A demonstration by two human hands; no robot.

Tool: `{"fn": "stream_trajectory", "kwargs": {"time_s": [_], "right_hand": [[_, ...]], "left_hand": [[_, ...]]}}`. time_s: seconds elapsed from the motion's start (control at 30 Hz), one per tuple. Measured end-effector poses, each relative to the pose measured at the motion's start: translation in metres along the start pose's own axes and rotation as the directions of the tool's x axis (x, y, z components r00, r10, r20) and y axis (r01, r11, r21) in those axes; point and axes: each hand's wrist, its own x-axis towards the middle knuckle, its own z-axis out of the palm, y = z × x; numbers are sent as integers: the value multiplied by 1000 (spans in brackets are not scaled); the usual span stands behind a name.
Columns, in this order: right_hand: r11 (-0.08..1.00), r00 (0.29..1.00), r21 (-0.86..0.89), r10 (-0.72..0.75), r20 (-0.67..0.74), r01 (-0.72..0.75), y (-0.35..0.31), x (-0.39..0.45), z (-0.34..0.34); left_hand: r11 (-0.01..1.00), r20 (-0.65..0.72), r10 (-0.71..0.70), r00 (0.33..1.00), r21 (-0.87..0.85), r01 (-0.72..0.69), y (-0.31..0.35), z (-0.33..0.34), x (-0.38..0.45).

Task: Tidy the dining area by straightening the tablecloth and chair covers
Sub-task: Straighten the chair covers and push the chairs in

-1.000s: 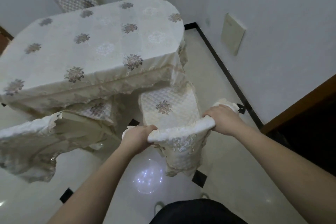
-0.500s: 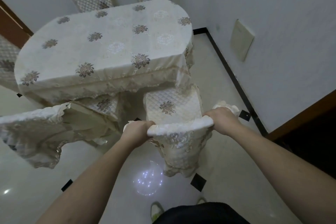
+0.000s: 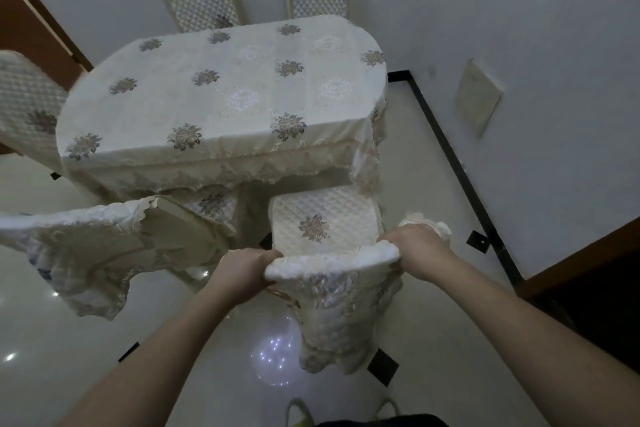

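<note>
Gripping the top edge of the lace chair cover point(image 3: 341, 291) on the nearest chair, your left hand point(image 3: 242, 272) curls round its left corner and your right hand point(image 3: 417, 248) round its right corner. That chair's quilted seat point(image 3: 322, 218) sits tucked just under the desk's floral tablecloth point(image 3: 221, 94), whose lace hem hangs over the near edge. A second covered chair point(image 3: 90, 246) stands to the left.

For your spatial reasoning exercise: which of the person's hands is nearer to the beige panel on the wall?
Right. The right hand grips the chair cover's end on the wall panel's side; the left hand grips its far end.
</note>
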Motion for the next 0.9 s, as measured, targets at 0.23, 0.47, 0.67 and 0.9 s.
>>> {"fn": "stream_trajectory", "kwargs": {"time_s": [0.23, 0.47, 0.67, 0.9], "right_hand": [[1000, 999, 13, 27, 18, -27, -39, 23, 1], [999, 999, -20, 33, -37, -34, -73, 47, -7], [998, 998, -54, 27, -59, -31, -96, 61, -8], [995, 996, -64, 72, -53, -75, -109, 87, -12]], "left_hand": [[998, 40, -42, 998, 46, 40, -31, -8, -19], [998, 27, -60, 998, 37, 59, -71, -21, -10], [995, 64, -92, 994, 51, 89, -103, -21, 4], [997, 69, -74, 995, 44, 71, -127, -20, 25]]}}
